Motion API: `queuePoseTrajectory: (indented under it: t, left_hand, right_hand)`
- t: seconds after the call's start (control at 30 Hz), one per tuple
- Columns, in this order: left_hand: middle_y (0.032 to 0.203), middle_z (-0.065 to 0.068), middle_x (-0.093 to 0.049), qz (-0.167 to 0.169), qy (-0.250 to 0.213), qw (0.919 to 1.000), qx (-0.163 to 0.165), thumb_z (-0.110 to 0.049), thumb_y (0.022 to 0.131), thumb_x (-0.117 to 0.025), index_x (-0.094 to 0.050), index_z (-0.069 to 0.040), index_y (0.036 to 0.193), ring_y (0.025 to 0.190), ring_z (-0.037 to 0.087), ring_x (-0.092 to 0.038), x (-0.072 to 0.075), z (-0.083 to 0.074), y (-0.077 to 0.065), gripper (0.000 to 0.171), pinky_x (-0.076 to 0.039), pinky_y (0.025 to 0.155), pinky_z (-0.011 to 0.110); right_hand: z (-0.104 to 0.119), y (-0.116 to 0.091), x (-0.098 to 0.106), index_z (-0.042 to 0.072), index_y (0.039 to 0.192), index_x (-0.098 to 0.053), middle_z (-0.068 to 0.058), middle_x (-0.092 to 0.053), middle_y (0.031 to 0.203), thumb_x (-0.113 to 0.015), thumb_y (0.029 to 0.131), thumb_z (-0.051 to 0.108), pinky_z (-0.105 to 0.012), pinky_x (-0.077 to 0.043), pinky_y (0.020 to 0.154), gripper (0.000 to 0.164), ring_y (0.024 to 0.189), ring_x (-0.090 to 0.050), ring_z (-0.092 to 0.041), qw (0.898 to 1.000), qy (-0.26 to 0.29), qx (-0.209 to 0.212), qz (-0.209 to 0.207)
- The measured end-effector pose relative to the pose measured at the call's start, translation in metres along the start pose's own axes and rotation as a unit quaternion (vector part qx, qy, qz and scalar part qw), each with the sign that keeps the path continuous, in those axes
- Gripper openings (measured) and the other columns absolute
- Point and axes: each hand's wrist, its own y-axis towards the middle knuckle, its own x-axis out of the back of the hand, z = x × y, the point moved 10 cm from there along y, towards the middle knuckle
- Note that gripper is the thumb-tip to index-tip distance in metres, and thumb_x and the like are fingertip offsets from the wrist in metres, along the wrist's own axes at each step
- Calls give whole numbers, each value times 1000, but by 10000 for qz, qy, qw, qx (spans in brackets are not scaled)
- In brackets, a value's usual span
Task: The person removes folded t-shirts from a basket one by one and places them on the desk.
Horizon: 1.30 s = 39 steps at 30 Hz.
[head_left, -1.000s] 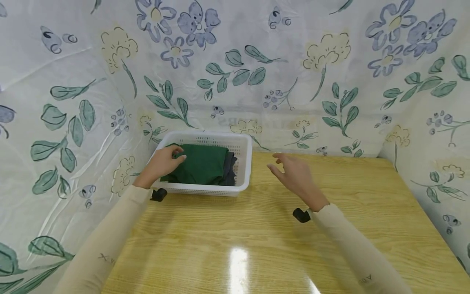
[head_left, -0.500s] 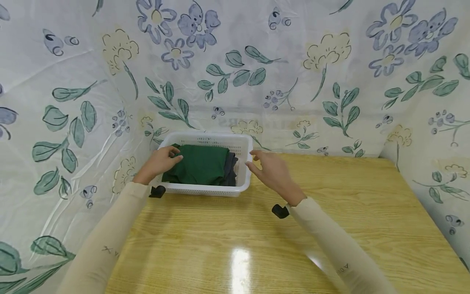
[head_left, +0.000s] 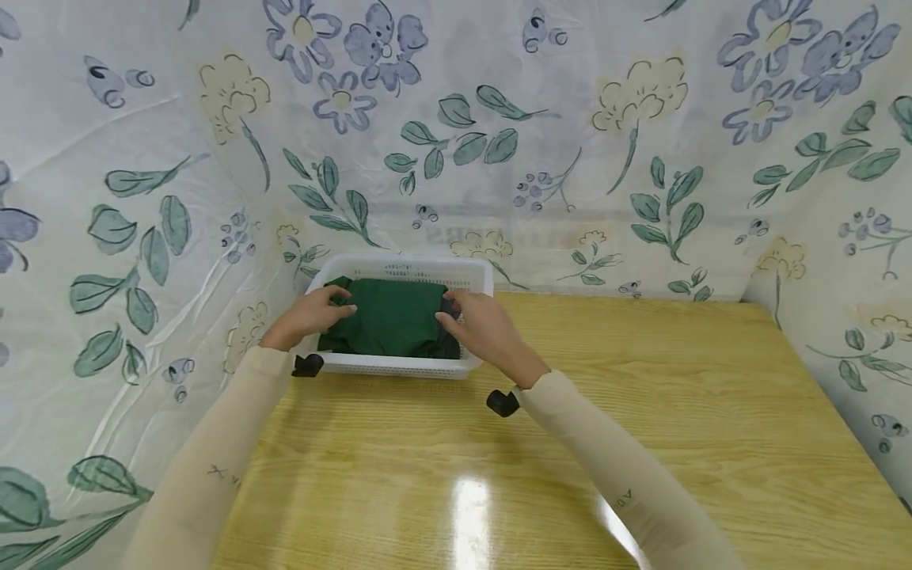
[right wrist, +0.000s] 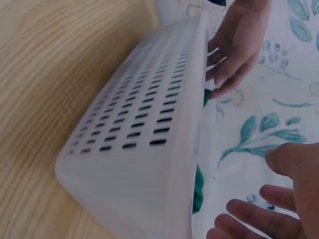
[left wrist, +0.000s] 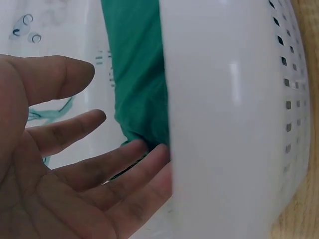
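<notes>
A folded dark green cloth [head_left: 395,317] lies in a white perforated plastic basket [head_left: 399,366], with a dark grey cloth [head_left: 449,346] partly showing at its right side. My left hand [head_left: 313,315] reaches over the basket's left end; in the left wrist view its lower fingertips [left wrist: 159,154] are at the edge of the green cloth, fingers spread. Over the right end hovers my right hand [head_left: 480,324], thumb and fingers apart near the cloths. The right wrist view shows that hand [right wrist: 284,199] beside the basket rim with nothing gripped.
The basket stands at the back left of a wooden table [head_left: 641,380]. A floral sheet [head_left: 456,158] hangs behind the table and along both sides. Each wrist carries a small black camera [head_left: 503,403].
My right hand has moved left from above the bare table to over the basket's right end. The left hand has stayed nearly still at the left end.
</notes>
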Motion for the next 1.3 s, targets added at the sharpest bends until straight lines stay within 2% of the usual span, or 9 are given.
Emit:
queuePoseTrajectory:
  t: [0.13,0.43,0.53,0.63,0.73,0.9,1.07,1.17,1.3]
  left_hand:
    - [144,33,-44,82,-234,9997,69,-26,110,-48,-35,8,153,115,44,-55,1,0,1,57,-52,93,55]
    - [147,34,-41,215,-483,9985,138,-23,110,-48,-31,8,155,125,49,-53,1,-1,2,58,-49,97,56]
    - [144,34,-44,267,-483,9984,127,-23,110,-47,-31,7,155,122,47,-56,-1,0,4,57,-50,96,55]
    - [135,32,-51,259,-478,9985,113,-22,110,-48,-33,8,154,114,43,-60,-2,1,6,54,-52,94,52]
    - [130,32,-54,234,-453,9986,147,-21,110,-49,-34,9,153,113,43,-60,-2,4,7,54,-54,93,52]
    - [146,34,-43,357,-224,9986,318,-23,110,-49,-33,7,155,127,47,-51,-3,9,7,56,-50,98,54]
    - [152,33,-37,512,47,9982,310,-24,109,-51,-28,8,157,125,44,-47,-6,8,7,62,-47,100,56]
    - [154,33,-33,563,-166,9977,331,-22,108,-53,-26,8,157,128,45,-46,-7,9,7,63,-45,103,57]
    - [154,34,-32,595,-758,9946,379,-20,108,-54,-25,11,156,134,50,-42,-6,12,7,64,-42,108,58]
  right_hand:
    - [1,9,-15,3,141,-59,-12,-71,120,-63,104,35,-38,-57,81,49,97,-69,-22,9977,463,-333,374]
    - [0,20,-44,5,149,-50,-13,-70,119,-63,104,37,-38,-54,84,56,96,-67,-23,9848,1043,-917,1048]
    - [-3,22,-51,7,150,-48,-14,-68,128,-63,104,38,-40,-54,88,57,104,-68,-27,9805,1177,-1085,1136]
    - [-6,24,-57,8,151,-47,-14,-64,137,-63,104,39,-42,-53,95,58,118,-63,-29,9764,1315,-1258,1166]
    - [-7,26,-62,8,151,-47,-15,-60,141,-64,103,38,-43,-52,98,59,125,-60,-31,9725,1447,-1388,1183]
    - [-13,28,-69,8,151,-47,-16,-59,142,-64,103,36,-42,-52,96,59,123,-61,-30,9650,1687,-1625,1175]
    - [-18,30,-72,8,154,-41,-19,-59,139,-66,102,36,-45,-53,94,64,116,-63,-32,9538,2062,-1901,1078]
    - [-22,29,-72,7,157,-36,-22,-54,145,-67,101,33,-47,-50,101,69,125,-59,-35,9417,2468,-2094,922]
    - [-30,26,-75,7,159,-31,-22,-44,155,-70,99,28,-49,-45,107,74,134,-51,-37,9051,3392,-2459,726]
